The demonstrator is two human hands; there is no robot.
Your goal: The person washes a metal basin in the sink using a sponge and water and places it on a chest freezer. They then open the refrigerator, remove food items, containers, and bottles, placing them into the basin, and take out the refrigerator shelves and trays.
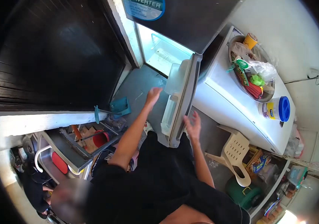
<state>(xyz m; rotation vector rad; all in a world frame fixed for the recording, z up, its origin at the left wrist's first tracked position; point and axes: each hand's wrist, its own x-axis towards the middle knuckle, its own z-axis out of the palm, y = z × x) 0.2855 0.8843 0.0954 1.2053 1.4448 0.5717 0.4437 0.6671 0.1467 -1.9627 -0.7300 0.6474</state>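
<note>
An open refrigerator door (189, 100) stands edge-on in front of my body, with clear door shelves (169, 112) on its inner side. My left hand (154, 97) is in the air just left of these shelves, its fingers loosely stretched and nothing visible in them. On the outer side of the door, my right hand (193, 127) has its fingers spread and holds nothing; whether a fingertip touches the door I cannot tell. Behind the door, the lit refrigerator interior (163, 56) shows a pale bottom. The dark upper door (182, 18) bears a round blue sticker.
At right, a white chest freezer (226, 104) carries a metal basin (271, 93) of bags and a blue-lidded tub (279, 109). A beige plastic chair (236, 147) stands below it. A blue dustpan (120, 106) lies by the left wall. Another person (36, 190) is at lower left.
</note>
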